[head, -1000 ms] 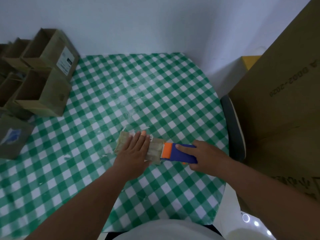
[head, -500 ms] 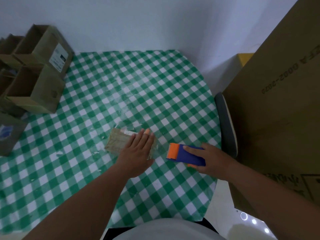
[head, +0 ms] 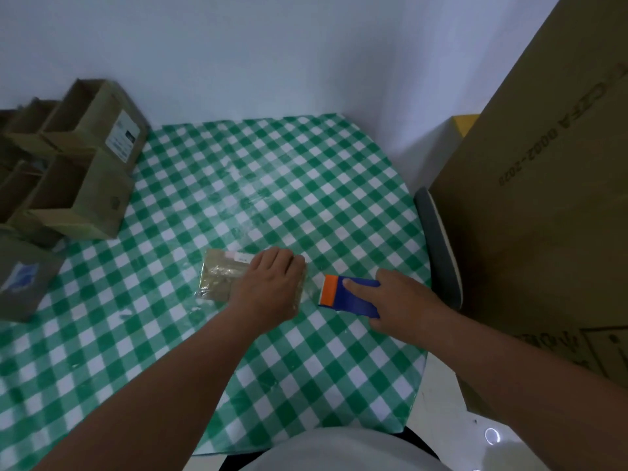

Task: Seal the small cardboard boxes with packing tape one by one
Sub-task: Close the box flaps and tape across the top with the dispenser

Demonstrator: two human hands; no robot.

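Head view: lying flat near the middle of the frame, on the green checked table (head: 272,171), a small flat cardboard box (head: 221,278), shiny with clear tape. Pressing down on its right part, the left hand (head: 268,288), fingers curled over the far edge and gripping the box. Just to the right, not touching the box, the right hand (head: 404,302) holding a blue and orange tape tool (head: 346,295), one finger lying along its top. Possibly a thin clear strip stretching between tool and box, but too faint to tell. Waiting at the upper left, more open boxes (head: 81,195). Looking light and a bit stiff, easy to slide on the smooth cloth, so best pinning it from the top with a flat palm while taping, and lifting it by its side edges.
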